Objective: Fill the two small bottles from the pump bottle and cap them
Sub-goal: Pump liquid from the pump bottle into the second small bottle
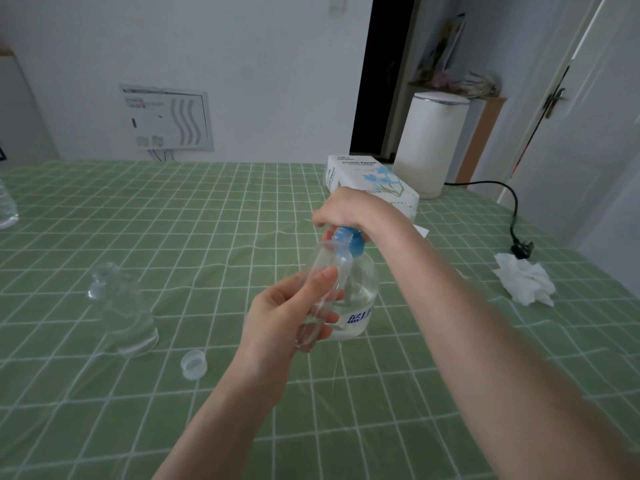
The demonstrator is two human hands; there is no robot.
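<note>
My left hand [287, 318] holds a small clear bottle [327, 268], tilted, with its open mouth right under the blue pump head. The clear pump bottle [362, 299] stands on the table just behind it, partly filled with clear liquid and bearing a blue label. My right hand [349, 209] covers and presses on the blue pump head [351, 242]. A second small clear bottle [124, 306] stands uncapped at the left. A translucent cap [194, 364] lies open side up in front of it.
The table carries a green checked cloth [207, 220]. A tissue box [370, 180] and a white appliance [429, 143] stand at the back right, with a black cord and plug [521, 249]. A crumpled tissue [524, 284] lies at the right. Another clear bottle [5, 206] shows at the left edge.
</note>
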